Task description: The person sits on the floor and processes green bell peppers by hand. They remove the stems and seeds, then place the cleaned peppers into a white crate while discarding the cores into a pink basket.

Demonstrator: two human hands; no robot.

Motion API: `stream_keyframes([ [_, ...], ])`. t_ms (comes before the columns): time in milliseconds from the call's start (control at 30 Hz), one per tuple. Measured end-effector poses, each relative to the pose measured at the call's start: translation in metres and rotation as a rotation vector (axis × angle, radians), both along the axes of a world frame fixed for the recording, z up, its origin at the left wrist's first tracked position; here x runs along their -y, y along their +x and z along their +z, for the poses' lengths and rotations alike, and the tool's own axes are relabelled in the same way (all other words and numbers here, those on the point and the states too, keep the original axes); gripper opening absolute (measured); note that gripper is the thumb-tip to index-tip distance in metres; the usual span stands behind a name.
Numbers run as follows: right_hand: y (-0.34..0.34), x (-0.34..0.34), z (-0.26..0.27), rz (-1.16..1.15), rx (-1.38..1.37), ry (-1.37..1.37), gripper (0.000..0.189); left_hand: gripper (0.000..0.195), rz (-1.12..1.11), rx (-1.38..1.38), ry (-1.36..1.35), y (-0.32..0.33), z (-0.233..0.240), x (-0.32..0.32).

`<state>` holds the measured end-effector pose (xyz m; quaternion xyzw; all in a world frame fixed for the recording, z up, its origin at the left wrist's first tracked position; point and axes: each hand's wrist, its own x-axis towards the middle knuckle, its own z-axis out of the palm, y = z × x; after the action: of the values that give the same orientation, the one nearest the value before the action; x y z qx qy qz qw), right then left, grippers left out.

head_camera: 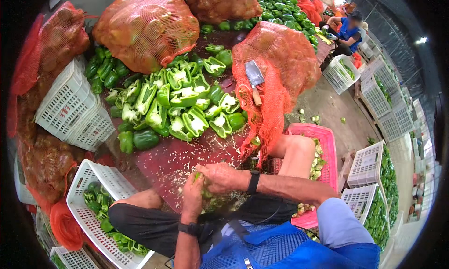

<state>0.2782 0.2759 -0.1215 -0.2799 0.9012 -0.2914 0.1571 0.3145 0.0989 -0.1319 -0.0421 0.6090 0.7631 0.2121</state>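
My left hand (192, 195) and my right hand (224, 177) meet low over the red work surface (165, 165), both closed around a piece of green bell pepper (197, 176) that the fingers mostly cover. Pale seeds lie scattered on the surface just beyond them. Past the seeds is a heap of halved green bell peppers (184, 97), many with their white cores facing up. A few whole green bell peppers (145, 139) sit at the heap's near left edge. To the right, a cleaver with a wooden handle (254, 74) lies on a red mesh sack (280, 55).
At my left knee stands a white plastic crate (115, 181) of cut peppers. A pink basket (328, 156) of trimmings is by my right leg. Full mesh sacks (147, 27) and stacked crates (77, 104) border the far and left sides. A co-worker (347, 32) sits far right.
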Motion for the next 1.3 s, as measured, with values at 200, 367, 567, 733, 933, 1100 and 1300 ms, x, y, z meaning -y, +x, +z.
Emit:
stream_keyframes([
  [200,0.002,0.011,0.001,-0.056,-0.129,-0.128,0.062,0.048,0.031,-0.076,0.027,-0.005,0.003,0.004],
  [367,0.004,0.011,0.001,-0.096,-0.143,-0.3,0.058,0.045,0.022,-0.091,-0.011,-0.007,0.0,0.014],
  [567,0.007,0.007,0.019,-0.086,-0.003,-0.502,0.059,0.042,0.098,-0.129,0.058,0.0,-0.008,0.017],
  [733,-0.002,0.001,0.045,-0.243,0.407,-0.717,0.057,0.044,0.103,-0.048,0.24,-0.005,-0.011,0.012],
  [933,0.036,-0.121,0.124,-0.554,0.39,-0.705,0.056,0.046,0.055,0.158,0.559,-0.002,0.014,0.02],
  [1100,0.081,-0.24,0.192,-0.525,-0.118,0.103,0.043,0.041,0.154,0.192,0.469,0.0,0.022,0.012],
  [1300,0.048,-0.212,0.119,-0.656,-0.444,0.011,0.019,0.032,0.202,0.201,0.347,-0.001,-0.003,0.006],
])
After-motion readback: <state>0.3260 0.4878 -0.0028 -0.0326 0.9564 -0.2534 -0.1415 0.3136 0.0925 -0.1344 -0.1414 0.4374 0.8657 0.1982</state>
